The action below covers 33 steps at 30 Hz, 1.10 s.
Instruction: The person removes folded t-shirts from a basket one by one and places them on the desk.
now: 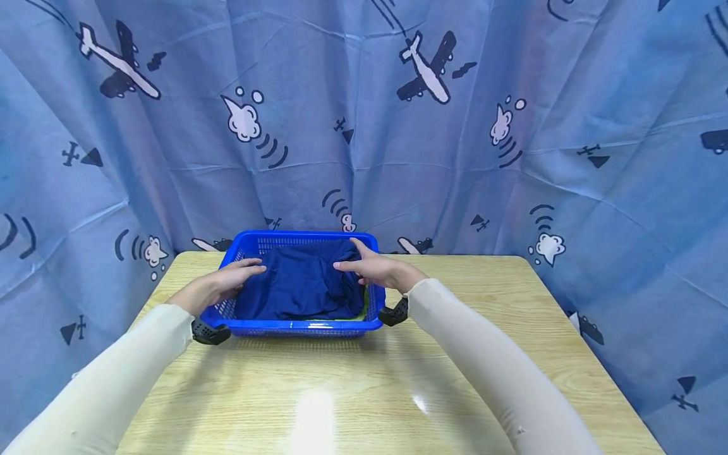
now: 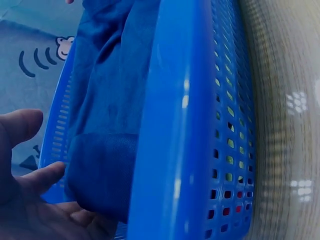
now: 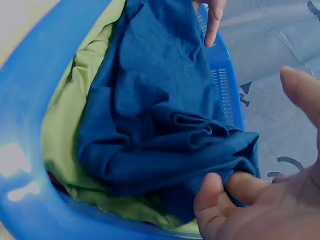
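Note:
A dark blue cloth garment [image 1: 301, 278] lies bunched in a blue plastic basket [image 1: 307, 325]. Beneath it, light green fabric [image 3: 70, 115] shows along one side. My left hand [image 1: 234, 278] reaches over the basket's left end with the fingers at the edge of the blue cloth; in the left wrist view its thumb stands apart from the other fingers. Over the right end is my right hand [image 1: 378, 268], its fingertips touching a fold of the same cloth in the right wrist view. I see no firm grip by either hand.
The basket stands on a light wood-grain table [image 1: 296, 385] towards its back edge. A blue curtain [image 1: 318, 126] printed with airplanes hangs behind and at both sides. Through the basket's holes, bits of red and green fabric [image 2: 230, 175] are visible.

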Each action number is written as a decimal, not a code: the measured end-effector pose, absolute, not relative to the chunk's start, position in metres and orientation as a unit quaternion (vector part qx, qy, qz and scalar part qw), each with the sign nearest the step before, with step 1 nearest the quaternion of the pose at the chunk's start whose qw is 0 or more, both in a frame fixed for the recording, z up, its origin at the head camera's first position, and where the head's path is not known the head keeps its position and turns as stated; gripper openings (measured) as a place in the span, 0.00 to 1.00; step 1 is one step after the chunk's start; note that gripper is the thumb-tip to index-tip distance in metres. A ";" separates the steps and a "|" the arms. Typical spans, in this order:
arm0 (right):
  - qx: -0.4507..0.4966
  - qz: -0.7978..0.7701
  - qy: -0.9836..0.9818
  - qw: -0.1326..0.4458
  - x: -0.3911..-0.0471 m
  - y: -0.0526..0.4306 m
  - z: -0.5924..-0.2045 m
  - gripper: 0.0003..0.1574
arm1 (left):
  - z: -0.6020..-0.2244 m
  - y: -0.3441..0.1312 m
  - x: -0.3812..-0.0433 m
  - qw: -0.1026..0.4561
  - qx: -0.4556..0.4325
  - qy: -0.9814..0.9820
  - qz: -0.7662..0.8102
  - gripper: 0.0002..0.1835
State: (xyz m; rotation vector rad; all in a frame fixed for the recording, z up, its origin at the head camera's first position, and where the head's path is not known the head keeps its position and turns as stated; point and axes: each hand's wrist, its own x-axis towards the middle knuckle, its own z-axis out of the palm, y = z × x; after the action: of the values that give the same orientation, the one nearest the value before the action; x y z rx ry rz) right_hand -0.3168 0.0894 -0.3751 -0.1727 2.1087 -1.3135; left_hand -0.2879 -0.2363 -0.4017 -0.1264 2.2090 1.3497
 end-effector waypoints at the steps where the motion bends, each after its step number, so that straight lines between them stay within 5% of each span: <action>1: -0.078 -0.489 0.807 0.321 -0.317 0.089 -0.374 0.59 | -0.402 -0.236 -0.288 0.264 -0.045 0.825 0.497 0.37; 10: -0.126 -0.430 0.825 0.345 -0.318 0.086 -0.361 0.50 | -0.400 -0.235 -0.288 0.221 -0.008 0.830 0.512 0.34; 33: -0.144 -0.406 0.840 0.332 -0.323 0.076 -0.392 0.55 | -0.411 -0.242 -0.287 0.304 0.048 0.831 0.464 0.36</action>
State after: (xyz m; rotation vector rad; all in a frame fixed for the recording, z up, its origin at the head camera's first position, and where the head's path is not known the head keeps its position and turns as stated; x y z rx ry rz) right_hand -0.3234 0.0761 -0.3922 -0.3755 2.1937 -1.0597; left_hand -0.2872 -0.2418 -0.4106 0.1280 2.2005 1.2298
